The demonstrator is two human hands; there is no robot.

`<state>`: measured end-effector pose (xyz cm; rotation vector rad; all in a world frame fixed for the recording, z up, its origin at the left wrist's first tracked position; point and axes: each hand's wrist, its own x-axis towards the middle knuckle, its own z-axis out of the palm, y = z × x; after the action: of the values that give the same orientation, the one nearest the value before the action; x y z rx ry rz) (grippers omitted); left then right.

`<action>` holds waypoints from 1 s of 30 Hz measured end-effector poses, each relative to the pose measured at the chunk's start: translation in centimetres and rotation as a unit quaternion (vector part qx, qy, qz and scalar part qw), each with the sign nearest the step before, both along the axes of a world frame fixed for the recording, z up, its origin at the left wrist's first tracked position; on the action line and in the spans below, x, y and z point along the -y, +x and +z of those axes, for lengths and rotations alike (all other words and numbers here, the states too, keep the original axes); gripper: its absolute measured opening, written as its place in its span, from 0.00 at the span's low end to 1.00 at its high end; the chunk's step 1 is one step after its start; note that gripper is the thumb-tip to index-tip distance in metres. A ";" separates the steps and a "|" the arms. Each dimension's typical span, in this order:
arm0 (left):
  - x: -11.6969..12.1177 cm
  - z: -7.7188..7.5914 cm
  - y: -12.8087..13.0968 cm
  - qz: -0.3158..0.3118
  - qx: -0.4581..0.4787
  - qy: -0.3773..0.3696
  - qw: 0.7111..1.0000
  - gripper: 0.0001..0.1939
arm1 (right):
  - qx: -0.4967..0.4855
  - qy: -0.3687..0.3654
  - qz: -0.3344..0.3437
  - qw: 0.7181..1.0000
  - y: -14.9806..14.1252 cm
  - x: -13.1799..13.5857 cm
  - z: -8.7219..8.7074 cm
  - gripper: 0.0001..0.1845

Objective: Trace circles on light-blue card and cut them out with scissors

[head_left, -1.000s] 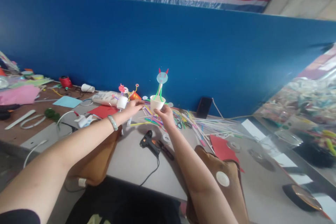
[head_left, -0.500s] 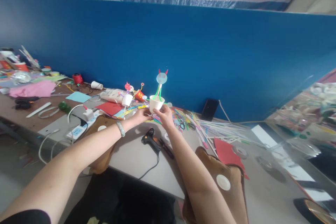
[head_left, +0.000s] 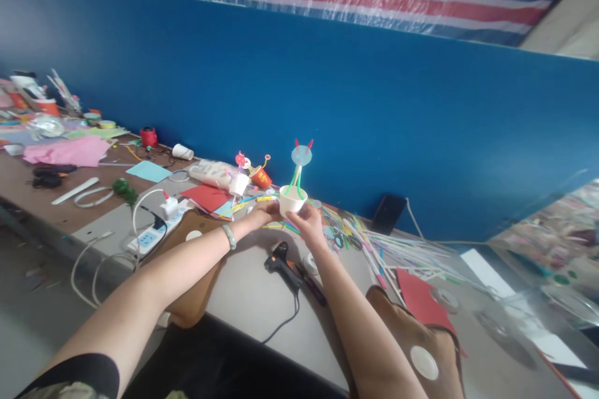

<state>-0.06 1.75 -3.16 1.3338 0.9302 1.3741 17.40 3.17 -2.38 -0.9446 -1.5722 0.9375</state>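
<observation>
Between my two hands a white paper cup (head_left: 292, 203) is held up above the table. Green and white straws (head_left: 296, 179) rise out of it to a pale blue disc (head_left: 302, 156) with two red pointed horns on top. My right hand (head_left: 306, 219) grips the cup's lower right side. At the cup's lower left is my left hand (head_left: 268, 212), its fingers closed against it and partly hidden. Below them on the table lie a black glue gun (head_left: 283, 266) with a cord, a dark-handled tool (head_left: 312, 287) and a tape roll (head_left: 311, 263).
Colourful straws (head_left: 397, 246) spread behind and to the right. A phone (head_left: 389, 213) leans on the blue partition (head_left: 327, 87). Another decorated cup (head_left: 239, 184) and a red cup (head_left: 261, 177) stand left. A power strip (head_left: 156, 229) and red paper (head_left: 206, 197) lie nearer.
My left hand has come in from beside the cup to touch it, while my right hand keeps its hold. The camera view has shifted, so the scene appears further right.
</observation>
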 end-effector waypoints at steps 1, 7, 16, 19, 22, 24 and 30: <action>-0.3 -0.5 0.0 -0.018 -0.005 -0.001 1.000 0.10 | 0.001 -0.002 -0.002 1.000 0.0 -0.1 -0.2 0.24; -1.5 -2.2 -0.2 -0.057 -0.030 -0.009 0.998 0.14 | 0.000 -0.005 0.006 1.000 0.0 0.0 -0.5 0.24; -0.1 -0.5 -0.9 -0.081 -0.036 -0.037 0.995 0.14 | 0.015 -0.014 -0.008 1.000 -0.1 0.1 -0.4 0.24; -0.1 -1.0 -0.9 -0.076 -0.053 -0.047 0.995 0.11 | 0.022 -0.012 -0.008 1.000 -0.2 0.5 0.0 0.22; -0.4 -2.1 -0.4 -0.076 -0.069 -0.054 0.993 0.09 | 0.026 -0.008 -0.011 1.000 -0.2 0.8 0.3 0.21; -0.5 -2.7 0.0 -0.076 -0.070 -0.058 0.993 0.10 | 0.026 -0.007 -0.007 1.000 -0.2 0.9 0.4 0.21; -0.2 -2.9 0.4 -0.082 -0.077 -0.054 0.992 0.14 | 0.010 -0.020 0.005 1.000 -0.4 1.1 0.3 0.22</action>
<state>0.34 1.96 -6.07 1.4167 0.9605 1.0931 17.03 2.10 -2.07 -0.9772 -1.5816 0.9717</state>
